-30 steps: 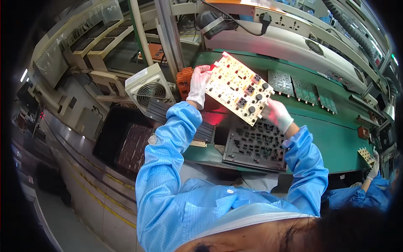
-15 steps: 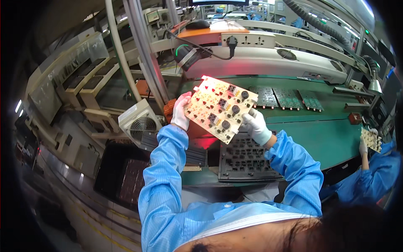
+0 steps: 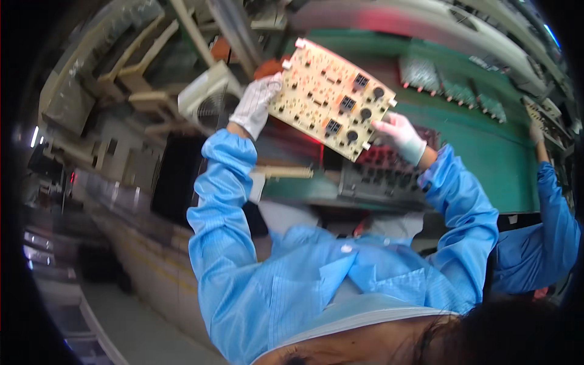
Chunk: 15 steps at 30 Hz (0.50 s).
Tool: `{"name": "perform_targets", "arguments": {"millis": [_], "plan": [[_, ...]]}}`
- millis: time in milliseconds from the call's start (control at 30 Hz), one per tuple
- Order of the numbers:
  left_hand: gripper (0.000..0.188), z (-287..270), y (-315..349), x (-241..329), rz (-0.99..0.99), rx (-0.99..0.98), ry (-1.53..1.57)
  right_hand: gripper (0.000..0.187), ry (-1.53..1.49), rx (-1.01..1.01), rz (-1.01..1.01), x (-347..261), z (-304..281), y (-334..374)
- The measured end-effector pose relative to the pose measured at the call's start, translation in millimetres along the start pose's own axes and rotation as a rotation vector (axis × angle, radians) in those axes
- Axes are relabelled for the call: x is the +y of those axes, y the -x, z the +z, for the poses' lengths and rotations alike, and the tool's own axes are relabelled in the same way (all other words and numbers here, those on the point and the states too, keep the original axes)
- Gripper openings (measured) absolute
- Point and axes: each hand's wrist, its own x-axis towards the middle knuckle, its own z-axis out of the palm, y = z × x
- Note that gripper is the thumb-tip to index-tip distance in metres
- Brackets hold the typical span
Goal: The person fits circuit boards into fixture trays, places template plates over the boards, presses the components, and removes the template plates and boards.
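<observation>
A pale circuit board (image 3: pixel 322 100) is held up in the air between the two white-gloved hands, tilted so that its left end sits higher in the view, above the near part of a green bench top (image 3: pixel 486 164). Its left edge is pinched by the left hand (image 3: pixel 258 106), whose fingertips are brought to the edge, though how they are placed behind the board cannot be told. The right edge is pinched by the right hand (image 3: pixel 401 137), with the thumb laid near the lower right side and the other fingers partly hidden. On the board's face, three black square parts and three round black ones are lined up in slanting rows toward the right (small dark pieces are scattered over the rest), and a pinkish light is cast over part of it. Below the right hand, a dark fixture (image 3: pixel 377 182) filled with black shapes is partly covered by the hand and the board. Farther back on the bench, three green boards (image 3: pixel 458 91) are set in a row, blurred. To the left, a beige fan unit (image 3: pixel 210 100) is seen beyond the left hand. At the far right, another pale board (image 3: pixel 538 118) is reached by a co-worker's hand (image 3: pixel 535 132), too blurred for its grip to be made out.
</observation>
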Motion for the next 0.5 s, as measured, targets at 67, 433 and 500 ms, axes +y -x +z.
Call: {"name": "perform_targets", "arguments": {"millis": [67,433,500], "plan": [[0.032,-13.1,19.9,26.4,-0.079,-0.092,-0.293,0.029,0.105,-0.026,-0.022,12.9,13.4,-5.4],[0.024,-41.0,89.6,43.2,0.140,0.146,-0.950,0.036,0.137,-0.071,-0.034,77.2,70.1,-44.5],[0.022,-39.1,91.5,49.8,0.144,0.080,-0.956,0.034,0.063,-0.054,-0.042,70.4,70.9,-35.8]]}}
